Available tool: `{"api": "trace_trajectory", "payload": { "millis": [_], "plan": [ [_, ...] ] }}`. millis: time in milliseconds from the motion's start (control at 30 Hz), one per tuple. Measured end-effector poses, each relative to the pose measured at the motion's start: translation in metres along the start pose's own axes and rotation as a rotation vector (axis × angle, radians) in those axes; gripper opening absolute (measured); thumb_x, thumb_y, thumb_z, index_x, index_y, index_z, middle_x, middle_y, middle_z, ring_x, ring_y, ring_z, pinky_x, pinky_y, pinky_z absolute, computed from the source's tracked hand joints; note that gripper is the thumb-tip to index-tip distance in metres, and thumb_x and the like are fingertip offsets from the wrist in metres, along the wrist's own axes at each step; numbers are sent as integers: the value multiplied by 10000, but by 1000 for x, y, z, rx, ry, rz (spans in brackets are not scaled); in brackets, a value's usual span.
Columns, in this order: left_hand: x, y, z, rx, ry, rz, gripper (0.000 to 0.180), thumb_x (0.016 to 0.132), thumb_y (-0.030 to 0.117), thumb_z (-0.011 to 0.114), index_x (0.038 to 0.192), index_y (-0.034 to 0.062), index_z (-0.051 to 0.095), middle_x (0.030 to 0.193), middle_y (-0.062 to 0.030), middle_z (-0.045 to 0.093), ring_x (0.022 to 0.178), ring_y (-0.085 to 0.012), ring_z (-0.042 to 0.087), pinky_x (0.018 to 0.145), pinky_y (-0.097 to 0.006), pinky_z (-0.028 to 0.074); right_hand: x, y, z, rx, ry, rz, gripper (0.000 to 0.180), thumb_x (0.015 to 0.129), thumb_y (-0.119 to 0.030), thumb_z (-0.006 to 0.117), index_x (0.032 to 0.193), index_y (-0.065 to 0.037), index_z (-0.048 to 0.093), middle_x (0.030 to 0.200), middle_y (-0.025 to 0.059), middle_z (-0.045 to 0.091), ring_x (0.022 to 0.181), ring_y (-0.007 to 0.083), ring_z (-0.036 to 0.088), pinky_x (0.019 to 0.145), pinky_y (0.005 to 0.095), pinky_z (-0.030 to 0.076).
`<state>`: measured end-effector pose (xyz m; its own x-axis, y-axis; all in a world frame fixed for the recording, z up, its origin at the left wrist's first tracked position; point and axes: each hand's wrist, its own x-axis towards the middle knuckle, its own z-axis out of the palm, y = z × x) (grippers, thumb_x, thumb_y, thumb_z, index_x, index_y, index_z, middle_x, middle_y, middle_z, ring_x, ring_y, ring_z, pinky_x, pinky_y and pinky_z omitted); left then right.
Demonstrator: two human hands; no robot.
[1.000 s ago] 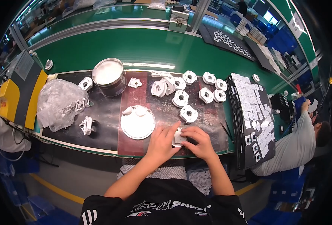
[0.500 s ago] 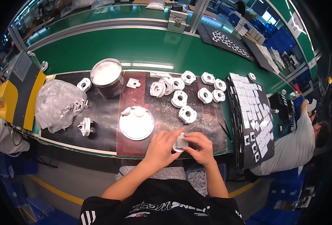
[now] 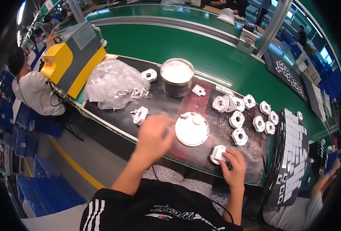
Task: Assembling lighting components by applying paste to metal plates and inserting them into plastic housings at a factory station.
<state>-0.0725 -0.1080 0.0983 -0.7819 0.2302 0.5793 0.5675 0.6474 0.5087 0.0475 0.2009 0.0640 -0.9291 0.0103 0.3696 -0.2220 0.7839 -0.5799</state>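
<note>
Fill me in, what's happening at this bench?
A seated person is working on small white plastic parts at a dark mat beside a green conveyor belt. The right hand presses one white part against the mat near the bench edge. The left hand, blurred, is raised next to a round white dish; whether it holds anything cannot be told. More white parts lie in a loose group beyond, with a metal tin and a clear plastic bag to the left.
</note>
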Motion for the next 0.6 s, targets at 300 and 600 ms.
{"api": "trace_trajectory", "payload": {
  "millis": [300,600],
  "plan": [
    [24,-176,-50,477,-104,-126,319,854,77,749,1171,76,710,1096,-150,710,1031,-375,656,911,-470,538,-20,-3,-8,73,189,53,339,812,-58,779,1143,-16,725,1204,168,679,1088,353,645,947,424,522],
    [38,-174,-41,473,-172,-60,114,851,85,748,951,52,704,936,-160,702,918,-389,667,827,-500,521,-28,-22,-13,158,205,102,273,821,-52,774,1089,-21,729,1101,160,699,1019,329,669,910,406,527]
  ]
}}
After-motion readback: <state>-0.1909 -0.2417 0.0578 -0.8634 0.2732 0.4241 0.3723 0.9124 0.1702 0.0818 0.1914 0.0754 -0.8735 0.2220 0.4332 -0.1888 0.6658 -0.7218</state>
